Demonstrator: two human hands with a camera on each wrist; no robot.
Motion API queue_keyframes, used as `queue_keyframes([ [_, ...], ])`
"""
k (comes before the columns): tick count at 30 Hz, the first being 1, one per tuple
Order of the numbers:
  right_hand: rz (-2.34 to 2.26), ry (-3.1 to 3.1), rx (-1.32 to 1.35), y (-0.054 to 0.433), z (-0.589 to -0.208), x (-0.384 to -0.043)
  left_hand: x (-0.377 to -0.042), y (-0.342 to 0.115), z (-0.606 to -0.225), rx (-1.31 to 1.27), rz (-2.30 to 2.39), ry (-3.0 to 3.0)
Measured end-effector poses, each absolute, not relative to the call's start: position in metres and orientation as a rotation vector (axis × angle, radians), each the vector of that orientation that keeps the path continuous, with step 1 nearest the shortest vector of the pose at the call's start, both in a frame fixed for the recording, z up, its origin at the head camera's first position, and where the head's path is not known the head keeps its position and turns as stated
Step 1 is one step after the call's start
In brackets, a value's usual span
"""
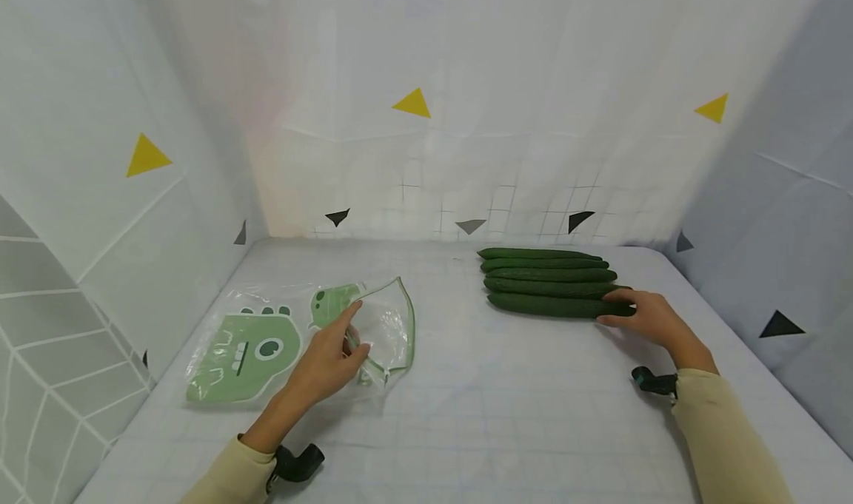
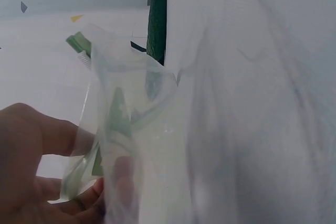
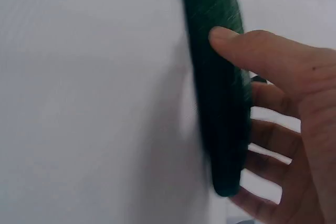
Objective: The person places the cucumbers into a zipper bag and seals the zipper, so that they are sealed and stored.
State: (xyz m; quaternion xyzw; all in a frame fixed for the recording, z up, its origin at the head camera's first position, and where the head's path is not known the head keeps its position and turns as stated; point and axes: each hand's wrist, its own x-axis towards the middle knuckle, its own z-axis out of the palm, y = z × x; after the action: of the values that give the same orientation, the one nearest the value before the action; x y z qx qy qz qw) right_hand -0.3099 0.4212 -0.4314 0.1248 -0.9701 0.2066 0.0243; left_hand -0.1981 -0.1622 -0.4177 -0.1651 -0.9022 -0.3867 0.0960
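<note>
Front cucumber: the front cucumber (image 1: 560, 306) is the nearest of five on the table (image 1: 506, 415), over on the right side. Long axis runs pretty much left to right, dipping slightly toward the viewer at the right end.
Right hand: the right hand (image 1: 656, 319) has that cucumber's right end, thumb on the near side, fingers round the far side. Can't tell if it's off the table at all.
Other four cucumbers: the other four cucumbers (image 1: 543, 274) are stacked up behind it in a neat row, all lined up the same way.
Bag: clear plastic bag (image 1: 256, 371) with a green monster print, lying on the left half of the table.
Left hand: the left hand (image 1: 326, 360) is pinching the bag by its edge, thumb and fingers with the plastic between them.
Bag's mouth: the green-edged bag's mouth (image 1: 411, 326) gapes open, facing right.
Lineup, the bit that matters imo: cucumber's free left tip points at the mouth, just a touch farther back, with bare table between. Right hand's way closer to the cucumbers, left hand's right at the opening.
</note>
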Motion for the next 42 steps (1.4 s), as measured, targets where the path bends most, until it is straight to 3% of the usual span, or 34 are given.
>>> queue_keyframes([
  [9,0.684,-2.933,0.596,0.434,-0.444,-0.310,-0.197,-0.162,-0.418,-0.511,-1.144,-2.642],
  [15,0.706,-2.915,0.580,0.433,-0.443,-0.306,-0.198,-0.162,-0.418,-0.503,-1.120,-2.651],
  [42,1.169,-2.813,0.599,0.363,-0.417,-0.301,-0.200,-0.162,-0.422,-0.535,-1.078,-2.626],
])
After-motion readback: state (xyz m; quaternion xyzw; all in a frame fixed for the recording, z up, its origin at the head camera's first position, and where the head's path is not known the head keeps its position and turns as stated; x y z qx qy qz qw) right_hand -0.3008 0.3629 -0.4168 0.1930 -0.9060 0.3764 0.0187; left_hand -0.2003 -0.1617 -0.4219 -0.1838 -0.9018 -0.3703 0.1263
